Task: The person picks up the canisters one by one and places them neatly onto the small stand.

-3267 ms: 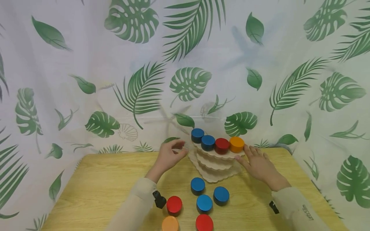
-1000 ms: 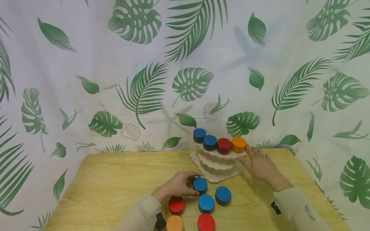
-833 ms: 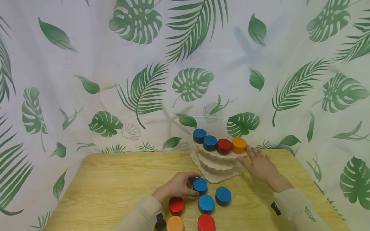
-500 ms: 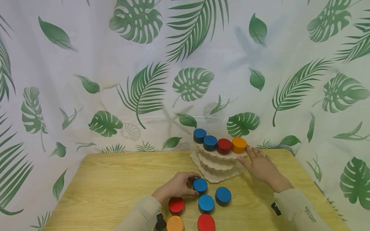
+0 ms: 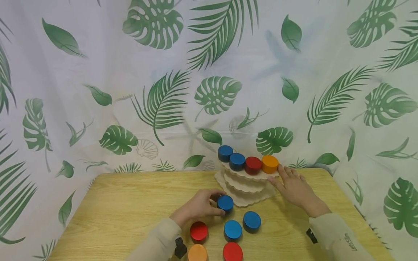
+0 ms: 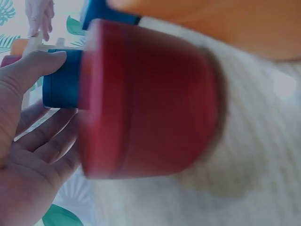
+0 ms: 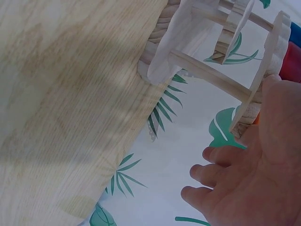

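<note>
In the head view my left hand [image 5: 200, 204] pinches a blue round lidded tin [image 5: 225, 203] between thumb and fingers, just in front of a three-tier wooden stand [image 5: 245, 185]. The left wrist view shows that blue tin [image 6: 63, 80] under the thumb. My right hand [image 5: 295, 186] holds the right corner of the stand's scalloped top tier, its thumb on the front edge and index finger on the side. Along that tier stand two blue tins [image 5: 237, 161], a dark red tin [image 5: 253, 165] and an orange tin [image 5: 270, 164]. In the right wrist view, the other fingers extend past the stand [image 7: 211, 75].
On the wooden table [image 5: 130, 203], near the left forearm, are a red tin [image 5: 199, 232] and an orange tin [image 5: 197, 252]. Further right stand two blue tins [image 5: 251, 221] and another red tin [image 5: 233, 251]. A leaf-patterned cloth [image 5: 209, 54] hangs behind the table.
My left hand came down from beside the stand to the blue tin and took hold of it. Tin and hand have now shifted slightly toward the stand. The right hand stays put.
</note>
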The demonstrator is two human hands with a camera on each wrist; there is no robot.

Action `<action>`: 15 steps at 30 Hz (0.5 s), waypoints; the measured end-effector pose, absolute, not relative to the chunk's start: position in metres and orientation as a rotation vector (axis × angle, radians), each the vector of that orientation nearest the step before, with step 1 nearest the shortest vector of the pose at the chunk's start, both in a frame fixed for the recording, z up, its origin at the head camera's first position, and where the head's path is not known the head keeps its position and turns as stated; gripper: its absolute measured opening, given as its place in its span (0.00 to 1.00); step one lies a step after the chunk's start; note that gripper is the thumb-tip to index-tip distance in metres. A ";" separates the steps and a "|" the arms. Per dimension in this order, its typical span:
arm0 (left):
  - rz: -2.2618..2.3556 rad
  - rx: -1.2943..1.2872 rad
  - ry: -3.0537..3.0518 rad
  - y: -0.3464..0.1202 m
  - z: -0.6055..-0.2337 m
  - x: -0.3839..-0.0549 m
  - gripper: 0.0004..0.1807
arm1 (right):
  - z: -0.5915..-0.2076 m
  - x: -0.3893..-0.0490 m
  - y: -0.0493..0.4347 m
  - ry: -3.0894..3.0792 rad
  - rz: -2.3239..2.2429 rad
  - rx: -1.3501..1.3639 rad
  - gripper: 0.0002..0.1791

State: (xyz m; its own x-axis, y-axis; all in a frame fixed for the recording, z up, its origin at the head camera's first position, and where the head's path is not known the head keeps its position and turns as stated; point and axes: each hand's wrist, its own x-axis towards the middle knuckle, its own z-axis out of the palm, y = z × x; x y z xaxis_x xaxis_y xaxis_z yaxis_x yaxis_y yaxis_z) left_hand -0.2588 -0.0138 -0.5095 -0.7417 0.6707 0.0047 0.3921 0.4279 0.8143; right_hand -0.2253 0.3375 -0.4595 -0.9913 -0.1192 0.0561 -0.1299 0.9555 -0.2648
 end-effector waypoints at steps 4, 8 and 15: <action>1.280 0.926 2.382 -0.009 -0.499 -0.261 0.31 | -0.459 -0.225 0.337 -3.065 0.425 0.197 0.48; 1.369 0.893 2.408 -0.001 -0.492 -0.261 0.31 | -0.458 -0.225 0.336 -3.062 0.429 0.196 0.48; 1.500 0.806 2.460 0.018 -0.486 -0.255 0.31 | -0.457 -0.225 0.336 -3.067 0.423 0.190 0.48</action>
State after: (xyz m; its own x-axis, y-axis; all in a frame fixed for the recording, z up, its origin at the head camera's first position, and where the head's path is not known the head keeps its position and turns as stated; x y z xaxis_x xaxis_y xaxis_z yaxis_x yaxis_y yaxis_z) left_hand -0.2551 0.0177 -0.4856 -0.8443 0.5157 0.1458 0.3658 0.3557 0.8600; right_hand -0.2249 0.3362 -0.4573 -0.9917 -0.1157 0.0560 -0.1266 0.9553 -0.2673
